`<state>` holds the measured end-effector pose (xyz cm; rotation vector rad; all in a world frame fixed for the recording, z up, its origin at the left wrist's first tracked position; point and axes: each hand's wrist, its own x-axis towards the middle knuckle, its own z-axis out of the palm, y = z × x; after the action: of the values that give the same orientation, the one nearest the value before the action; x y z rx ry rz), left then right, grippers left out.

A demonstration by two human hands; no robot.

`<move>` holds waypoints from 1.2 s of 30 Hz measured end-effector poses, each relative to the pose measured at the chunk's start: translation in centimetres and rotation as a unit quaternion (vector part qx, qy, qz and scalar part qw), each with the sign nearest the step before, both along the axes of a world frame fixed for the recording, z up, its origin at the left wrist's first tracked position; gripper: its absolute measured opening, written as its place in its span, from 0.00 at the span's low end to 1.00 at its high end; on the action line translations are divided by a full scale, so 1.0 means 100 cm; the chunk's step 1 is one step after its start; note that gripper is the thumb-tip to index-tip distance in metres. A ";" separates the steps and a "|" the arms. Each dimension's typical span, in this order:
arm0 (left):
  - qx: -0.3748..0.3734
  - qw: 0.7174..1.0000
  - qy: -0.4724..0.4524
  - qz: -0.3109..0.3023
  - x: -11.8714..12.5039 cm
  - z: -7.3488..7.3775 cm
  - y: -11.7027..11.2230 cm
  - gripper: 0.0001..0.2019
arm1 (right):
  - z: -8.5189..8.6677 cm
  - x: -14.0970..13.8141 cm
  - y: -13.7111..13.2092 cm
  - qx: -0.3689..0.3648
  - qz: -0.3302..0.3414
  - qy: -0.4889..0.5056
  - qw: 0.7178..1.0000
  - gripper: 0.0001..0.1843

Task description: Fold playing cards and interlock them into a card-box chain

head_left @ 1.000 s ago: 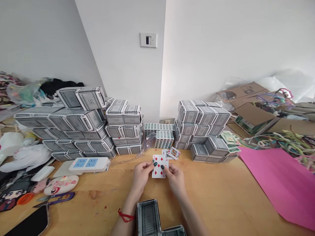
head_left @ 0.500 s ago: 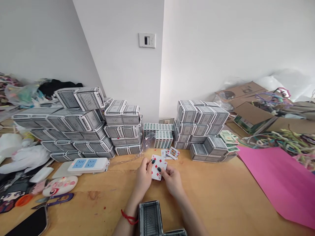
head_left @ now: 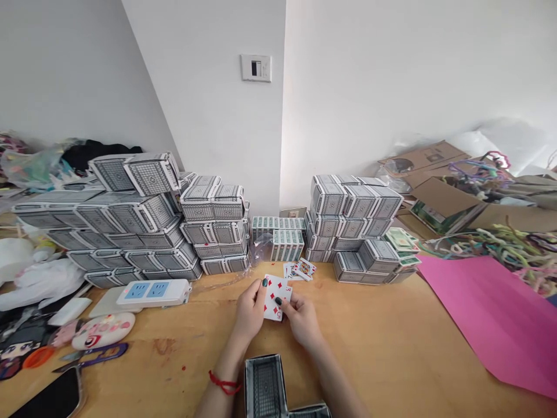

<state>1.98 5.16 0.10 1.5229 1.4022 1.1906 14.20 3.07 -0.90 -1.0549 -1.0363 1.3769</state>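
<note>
Patterned box (head_left: 263,386) nearest. Just beyond, above the surface (head_left: 391,348), left hand (head_left: 249,310) and right hand (head_left: 302,319) both pinch a packet of cards (head_left: 275,299), thumbs on its face. Risk, as I judge it: so light a grip could let slick cards slide apart and spill among the loose cards (head_left: 299,269) behind.
</note>
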 end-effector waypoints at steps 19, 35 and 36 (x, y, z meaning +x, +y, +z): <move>0.025 0.988 0.129 0.076 0.000 -0.010 0.000 0.19 | -0.003 -0.001 -0.001 0.001 -0.015 -0.025 1.000 0.17; -0.014 0.996 0.045 -0.074 0.006 0.000 -0.006 0.15 | -0.004 0.013 0.006 0.012 -0.109 -0.013 0.994 0.18; -0.017 0.995 0.052 -0.078 0.005 -0.001 -0.006 0.15 | -0.004 0.013 0.005 0.012 -0.115 -0.018 0.993 0.18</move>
<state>2.48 4.61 0.01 1.6595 1.3359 1.0001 15.47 3.62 -1.33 -1.1462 -0.9242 1.1608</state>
